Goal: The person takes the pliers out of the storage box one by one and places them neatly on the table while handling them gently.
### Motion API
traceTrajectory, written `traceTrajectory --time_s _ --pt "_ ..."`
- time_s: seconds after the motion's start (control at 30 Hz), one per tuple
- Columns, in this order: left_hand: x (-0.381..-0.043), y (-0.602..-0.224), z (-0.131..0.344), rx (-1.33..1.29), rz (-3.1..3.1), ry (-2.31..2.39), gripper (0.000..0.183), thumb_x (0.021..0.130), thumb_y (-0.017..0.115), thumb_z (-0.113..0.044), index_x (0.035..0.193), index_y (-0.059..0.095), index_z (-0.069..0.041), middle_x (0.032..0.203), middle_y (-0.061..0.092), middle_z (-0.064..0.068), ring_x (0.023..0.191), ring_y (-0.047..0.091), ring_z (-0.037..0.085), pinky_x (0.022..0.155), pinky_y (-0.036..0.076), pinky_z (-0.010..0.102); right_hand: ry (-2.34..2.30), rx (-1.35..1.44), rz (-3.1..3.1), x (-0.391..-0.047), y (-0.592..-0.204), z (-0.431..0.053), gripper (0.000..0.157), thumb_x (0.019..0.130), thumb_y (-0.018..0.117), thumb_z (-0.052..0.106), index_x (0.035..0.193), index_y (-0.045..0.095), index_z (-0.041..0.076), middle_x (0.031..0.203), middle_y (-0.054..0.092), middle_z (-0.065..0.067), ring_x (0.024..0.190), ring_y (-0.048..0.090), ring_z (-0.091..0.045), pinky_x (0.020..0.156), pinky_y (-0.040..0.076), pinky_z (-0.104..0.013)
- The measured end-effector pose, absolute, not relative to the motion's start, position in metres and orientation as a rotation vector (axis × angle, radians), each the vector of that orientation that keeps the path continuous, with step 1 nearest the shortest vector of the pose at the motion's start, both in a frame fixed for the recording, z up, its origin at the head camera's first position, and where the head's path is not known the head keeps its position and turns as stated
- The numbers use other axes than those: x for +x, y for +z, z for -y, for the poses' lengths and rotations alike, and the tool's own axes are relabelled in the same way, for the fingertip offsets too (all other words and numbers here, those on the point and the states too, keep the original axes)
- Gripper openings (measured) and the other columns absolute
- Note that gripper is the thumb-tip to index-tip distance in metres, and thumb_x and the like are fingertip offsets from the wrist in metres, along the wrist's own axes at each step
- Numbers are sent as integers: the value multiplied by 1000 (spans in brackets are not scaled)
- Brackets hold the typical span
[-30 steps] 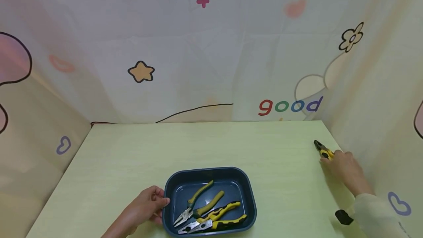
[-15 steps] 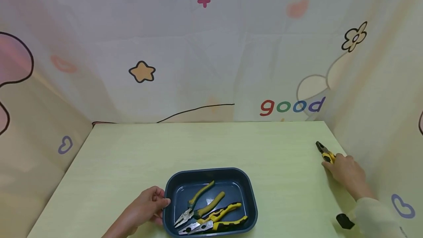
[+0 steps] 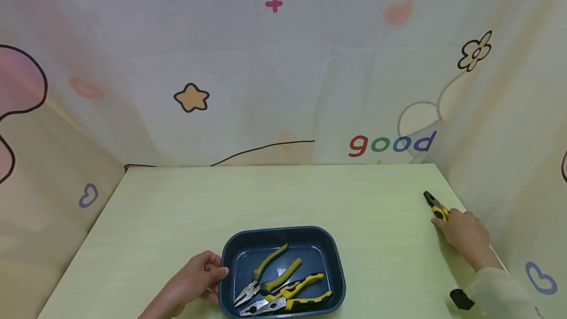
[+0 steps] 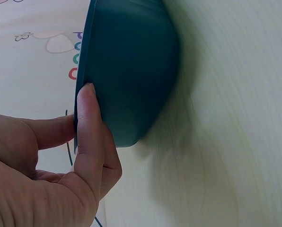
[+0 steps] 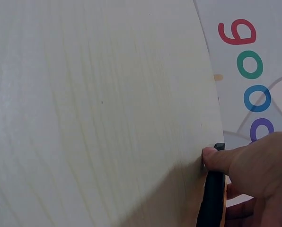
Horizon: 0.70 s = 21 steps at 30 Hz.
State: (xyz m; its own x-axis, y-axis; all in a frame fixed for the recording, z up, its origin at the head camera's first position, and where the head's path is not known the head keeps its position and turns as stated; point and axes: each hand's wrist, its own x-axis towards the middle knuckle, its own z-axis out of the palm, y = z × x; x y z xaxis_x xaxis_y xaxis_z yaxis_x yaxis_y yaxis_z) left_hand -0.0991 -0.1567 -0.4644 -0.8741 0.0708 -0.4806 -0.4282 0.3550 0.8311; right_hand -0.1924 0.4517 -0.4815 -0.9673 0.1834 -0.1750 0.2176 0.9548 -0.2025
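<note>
A dark blue rectangular tray (image 3: 334,255) stands at the front middle of the table. My left hand (image 3: 195,279) pinches its left rim, thumb on the inner side and fingers against the outer wall (image 4: 131,71). Inside lie pliers with olive-green handles (image 3: 267,272) and, in front of them, pliers with yellow and black handles (image 3: 294,295). Far to the right, my right hand (image 3: 465,235) grips another pair of yellow and black pliers (image 3: 436,207), their dark jaws pointing away to the back left. In the right wrist view my thumb presses along the dark handle (image 5: 211,201).
The pale wood-grain table (image 3: 168,210) has its right edge just beside my right hand. A printed curtain (image 3: 283,73) closes off the back and both sides. A small black object (image 3: 461,299) shows by my right sleeve (image 3: 500,289).
The view has shifted very slightly. My right hand still grips the pliers in nearly the same spot, and my left hand stays on the tray's rim.
</note>
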Motion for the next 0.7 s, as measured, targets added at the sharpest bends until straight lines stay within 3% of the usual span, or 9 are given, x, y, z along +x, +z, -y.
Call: traceTrajectory --time_s 0.7 --pt "-98 -465 159 -252 -2177 1565 15 101 64 -4 107 53 2 84 59 12 66 59 20 57 59 32 -312 359 -2927 -191 -481 -447 68 103 55 51 111 53 -17 86 51 -28 73 54 -37 55 45 -43"
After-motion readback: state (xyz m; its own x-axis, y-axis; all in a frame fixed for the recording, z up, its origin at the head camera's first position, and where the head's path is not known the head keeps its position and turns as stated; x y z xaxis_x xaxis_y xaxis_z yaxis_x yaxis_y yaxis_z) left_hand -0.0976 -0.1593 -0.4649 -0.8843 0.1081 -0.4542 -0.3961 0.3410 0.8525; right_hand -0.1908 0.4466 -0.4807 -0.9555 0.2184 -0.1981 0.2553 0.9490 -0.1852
